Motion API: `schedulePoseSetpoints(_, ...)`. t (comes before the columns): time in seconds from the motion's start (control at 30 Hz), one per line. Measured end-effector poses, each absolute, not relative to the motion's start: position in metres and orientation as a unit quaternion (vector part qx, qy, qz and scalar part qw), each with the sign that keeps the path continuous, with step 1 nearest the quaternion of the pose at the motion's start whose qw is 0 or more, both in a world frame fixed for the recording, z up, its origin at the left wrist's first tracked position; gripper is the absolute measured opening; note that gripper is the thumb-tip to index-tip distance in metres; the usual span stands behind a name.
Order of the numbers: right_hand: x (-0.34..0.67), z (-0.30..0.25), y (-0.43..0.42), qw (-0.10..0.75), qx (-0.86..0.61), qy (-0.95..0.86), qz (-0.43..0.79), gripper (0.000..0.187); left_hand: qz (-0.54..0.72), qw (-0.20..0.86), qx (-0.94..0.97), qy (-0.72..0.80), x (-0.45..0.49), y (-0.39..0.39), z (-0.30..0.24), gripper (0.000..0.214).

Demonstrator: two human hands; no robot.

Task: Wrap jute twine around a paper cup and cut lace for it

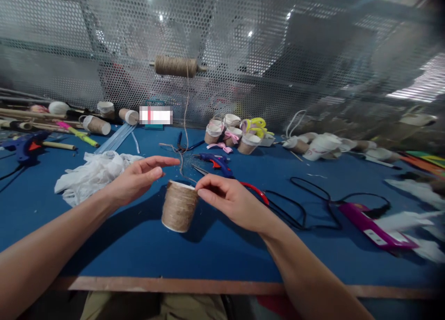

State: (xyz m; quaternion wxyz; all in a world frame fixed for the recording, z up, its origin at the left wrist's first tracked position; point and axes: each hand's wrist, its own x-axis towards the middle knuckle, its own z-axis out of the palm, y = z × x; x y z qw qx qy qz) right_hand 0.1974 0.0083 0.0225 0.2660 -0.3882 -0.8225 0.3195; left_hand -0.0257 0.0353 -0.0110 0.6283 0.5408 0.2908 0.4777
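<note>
A cup wrapped in brown twine (179, 208), white at its rim and base, leans slightly over the blue table in front of me. Thumb and fingers of my right hand (222, 195) are pinched together at the cup's right rim. A loose strand of twine (187, 111) hangs from a spool (175, 66) and runs down to these fingertips; whether they grip the strand too is hard to see. My left hand (144, 176) is left of the cup and apart from it, fingers stretched out and thumb separate, holding nothing.
Behind the cup lie a blue glue gun (217, 162) and pliers (181, 146). Crumpled white material (99, 171) is at the left, near another glue gun (26, 146). Several small wrapped cups (248, 144) stand at the back. A purple device (375, 227) and black cord (302, 213) are at right.
</note>
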Motion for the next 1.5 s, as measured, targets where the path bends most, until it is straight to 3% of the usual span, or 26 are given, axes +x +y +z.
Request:
schedulePoseSetpoints(0.23,0.194,0.019,0.007,0.262,-0.351,-0.885,0.159,0.012,0.607,0.596,0.368,0.377,-0.025,0.050,-0.015,0.008)
schedulePoseSetpoints(0.47,0.191,0.010,0.008,0.247,-0.317,-0.914,0.060,0.016,0.598,0.539,0.417,0.422,-0.029,0.054,-0.016,0.045)
schedulePoseSetpoints(0.53,0.191,0.009,0.008,0.249,-0.315,-0.914,0.055,0.015,0.604,0.496,0.452,0.430,-0.030,0.055,-0.017,0.037)
schedulePoseSetpoints(0.6,0.191,0.009,0.008,0.249,-0.318,-0.913,0.060,0.015,0.605,0.462,0.492,0.422,-0.030,0.053,-0.016,0.012)
schedulePoseSetpoints(0.67,0.190,0.010,0.008,0.248,-0.327,-0.909,0.072,0.015,0.580,0.418,0.564,0.413,-0.028,0.048,-0.012,0.020)
schedulePoseSetpoints(0.77,0.190,0.011,0.010,0.257,-0.346,-0.897,0.097,0.014,0.523,0.369,0.638,0.428,-0.025,0.039,-0.006,0.012)
schedulePoseSetpoints(0.87,0.190,0.013,0.013,0.266,-0.368,-0.879,0.141,0.012,0.505,0.397,0.607,0.468,-0.026,0.038,-0.005,0.036)
schedulePoseSetpoints(0.97,0.192,0.013,0.016,0.272,-0.397,-0.852,0.205,0.011,0.521,0.392,0.608,0.452,-0.029,0.044,-0.011,0.009)
schedulePoseSetpoints(1.07,0.193,0.013,0.016,0.262,-0.413,-0.832,0.263,0.012,0.506,0.351,0.681,0.397,-0.030,0.045,-0.015,0.023)
schedulePoseSetpoints(1.17,0.193,0.014,0.016,0.251,-0.411,-0.827,0.289,0.014,0.456,0.312,0.759,0.345,-0.025,0.036,-0.013,0.018)
schedulePoseSetpoints(1.33,0.190,0.018,0.010,0.256,-0.395,-0.851,0.232,0.012,0.401,0.231,0.836,0.295,-0.013,0.021,-0.008,0.031)
schedulePoseSetpoints(1.5,0.183,0.021,-0.004,0.232,-0.363,-0.895,0.117,0.015,0.378,0.217,0.847,0.304,-0.008,0.014,-0.005,0.014)
